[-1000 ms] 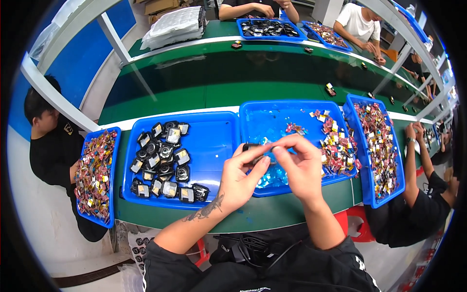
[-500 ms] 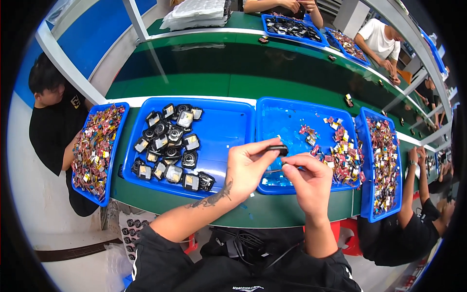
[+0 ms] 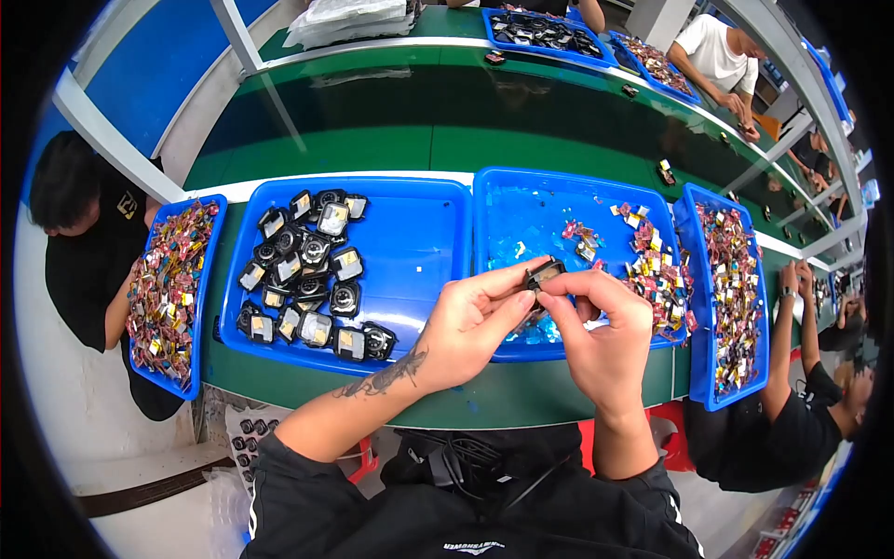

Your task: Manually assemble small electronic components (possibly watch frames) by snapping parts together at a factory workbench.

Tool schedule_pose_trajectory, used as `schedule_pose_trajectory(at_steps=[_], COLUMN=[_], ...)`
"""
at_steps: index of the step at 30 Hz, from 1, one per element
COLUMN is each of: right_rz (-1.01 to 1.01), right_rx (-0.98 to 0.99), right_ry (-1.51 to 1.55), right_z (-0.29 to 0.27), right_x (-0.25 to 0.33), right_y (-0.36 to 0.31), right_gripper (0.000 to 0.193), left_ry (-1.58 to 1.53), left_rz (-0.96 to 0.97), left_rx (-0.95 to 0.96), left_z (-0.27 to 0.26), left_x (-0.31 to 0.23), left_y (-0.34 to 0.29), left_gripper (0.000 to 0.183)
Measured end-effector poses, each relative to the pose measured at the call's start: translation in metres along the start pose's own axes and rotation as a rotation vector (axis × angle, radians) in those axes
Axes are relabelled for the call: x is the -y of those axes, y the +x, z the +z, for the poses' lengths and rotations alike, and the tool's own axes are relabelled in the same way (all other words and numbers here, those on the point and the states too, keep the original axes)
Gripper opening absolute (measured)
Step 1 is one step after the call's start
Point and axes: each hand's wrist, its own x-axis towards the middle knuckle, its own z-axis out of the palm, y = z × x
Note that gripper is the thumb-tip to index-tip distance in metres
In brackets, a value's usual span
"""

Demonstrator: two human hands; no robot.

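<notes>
A black square watch case [image 3: 545, 272] is gripped between the thumb and fingers of my left hand [image 3: 475, 317]. It is tilted so that its framed face shows. My right hand [image 3: 601, 326] is pinched together at the case's lower right edge; whatever lies between its fingertips is too small to make out. Both hands are above the near edge of a blue tray [image 3: 526, 200] that holds small pink circuit boards [image 3: 652, 265] and bits of blue film. Left of my hands, several black watch cases [image 3: 312, 247] lie piled in another blue tray [image 3: 419, 307].
Narrow blue trays full of small boards flank these two, one at the left [image 3: 191, 321] and one at the right [image 3: 712, 354]. A green conveyor belt [image 3: 372, 144] runs beyond them, with scattered small parts. Co-workers sit at the left, right and far side. White stacked sheets [image 3: 349, 23] lie at the back.
The watch case has turned from edge-on to showing its framed face. My right fingertips have come up against it. The whole view has shifted slightly.
</notes>
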Motion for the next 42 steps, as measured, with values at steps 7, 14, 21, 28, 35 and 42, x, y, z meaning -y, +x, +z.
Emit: schedule_pose_trajectory(at_steps=[7, 14, 21, 28, 35, 42], right_rz=[0.012, -0.065, -0.055, -0.279, 0.132, 0.464], right_rx=[0.014, -0.014, -0.070, -0.145, -0.149, 0.079], right_ry=[-0.001, -0.035, 0.029, 0.013, 0.463, 0.957], right_z=[0.000, -0.003, -0.002, 0.006, 0.010, -0.012], right_x=[0.000, -0.001, -0.001, 0.001, -0.005, -0.012], right_y=[0.001, 0.002, 0.001, -0.009, -0.023, -0.028], right_gripper=[0.009, 0.011, 0.020, 0.033, 0.018, 0.014], left_ry=[0.073, 0.088, 0.220, -0.034, 0.202, 1.094], left_rz=[0.003, 0.015, 0.061, 0.008, 0.189, 0.737], left_rx=[-0.033, -0.028, -0.016, -0.169, -0.175, -0.009], left_z=[0.002, 0.004, 0.008, 0.005, 0.010, 0.000], left_x=[0.001, 0.003, -0.006, -0.001, -0.001, -0.011], left_y=[-0.003, -0.004, -0.006, 0.000, -0.002, -0.001], left_gripper=[0.041, 0.040, 0.037, 0.038, 0.032, 0.039])
